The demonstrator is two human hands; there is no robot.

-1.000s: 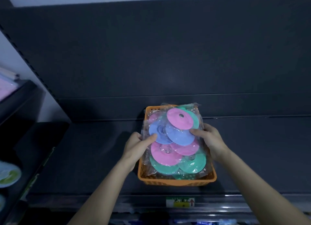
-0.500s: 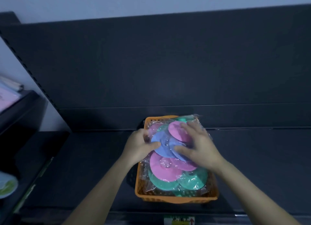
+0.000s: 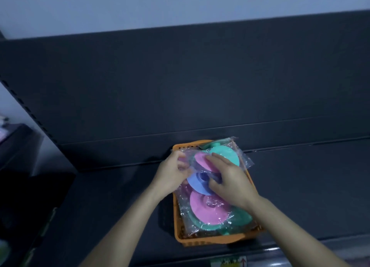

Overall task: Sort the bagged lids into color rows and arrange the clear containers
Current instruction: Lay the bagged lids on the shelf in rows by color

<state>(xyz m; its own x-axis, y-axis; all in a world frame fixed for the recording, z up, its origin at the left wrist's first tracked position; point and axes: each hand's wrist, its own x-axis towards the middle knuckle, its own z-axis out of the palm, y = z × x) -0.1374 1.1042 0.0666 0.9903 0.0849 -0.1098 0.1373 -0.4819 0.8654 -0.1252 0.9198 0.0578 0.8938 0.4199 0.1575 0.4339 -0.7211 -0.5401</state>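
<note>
Dim bluish light, soft focus.
Glints catch the plastic of the bagged lids (image 3: 206, 206); the left hand (image 3: 172, 173) and right hand (image 3: 233, 185) are slightly smeared; the shelf back panel (image 3: 180, 86) bows toward the edges; the lower left sinks into black.

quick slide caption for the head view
Left hand and right hand grip bagged lids piled in an orange basket on a dark shelf.

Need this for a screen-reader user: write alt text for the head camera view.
A person's left hand and right hand grip clear plastic bags of round pink, blue and teal lids, piled in an orange plastic basket on a dark shelf. The left pinches plastic near the far-left corner; the right's fingers curl over a pink lid.
</note>
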